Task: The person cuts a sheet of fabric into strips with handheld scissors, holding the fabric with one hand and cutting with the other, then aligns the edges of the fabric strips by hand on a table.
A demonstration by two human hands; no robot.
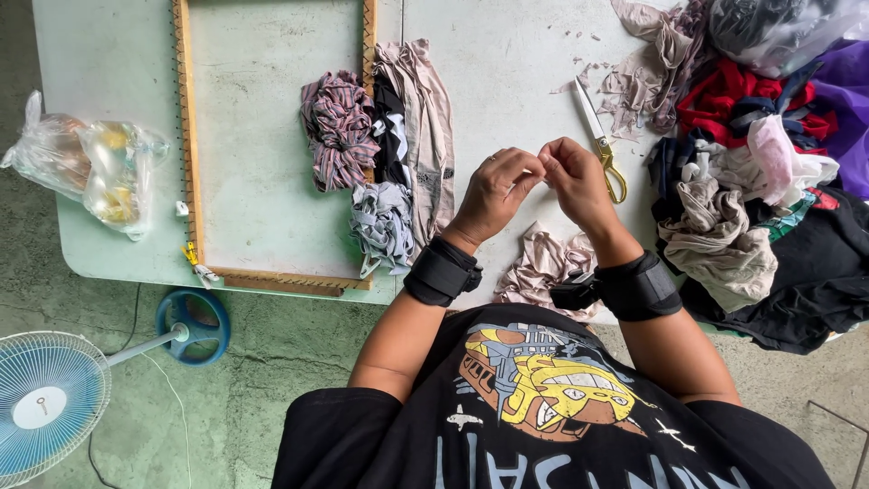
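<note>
Head cam, looking down. Nearest: wearer's black printed tee, both forearms reaching fwd, black wrist straps on each.

Beige fabric scrap (543, 267) lies crumpled on table edge just below/between the wrists, partly under them.

L hand (496, 190) & R hand (575, 181) raised over the pale green table (507, 81), fingertips meeting at centre. Both hands pinched narrow, thumbs against forefingers; fingers curled in. What they pinch is too small to make out, poss. a thin strip or thread, cannot tell. Ring on a L-hand finger.

Just R of R hand: scissors (600, 145), yellow handles, blades pointing away, lying flat, closed. Not touched.

L of the hands: grey patterned cloth bundle (382, 225), beside it a long beige cloth (425, 127) w/ a black-and-white piece alongside, then a striped pink-grey bundle (339, 127) further up. These lie on/over the R side of a wooden frame (186, 136) w/ rows of small pegs along its rails; frame lies flat on the table.

R side: big heap of mixed clothes (760, 154), red, black, tan, pink, purple, spilling off table edge. Small fabric snippets scattered near the far scissors tip.

Far L table corner: clear plastic bag (90, 167) w/ yellowish contents, overhanging the edge.

Floor, lower L: blue-based electric fan (50, 403), concrete underfoot.
</note>
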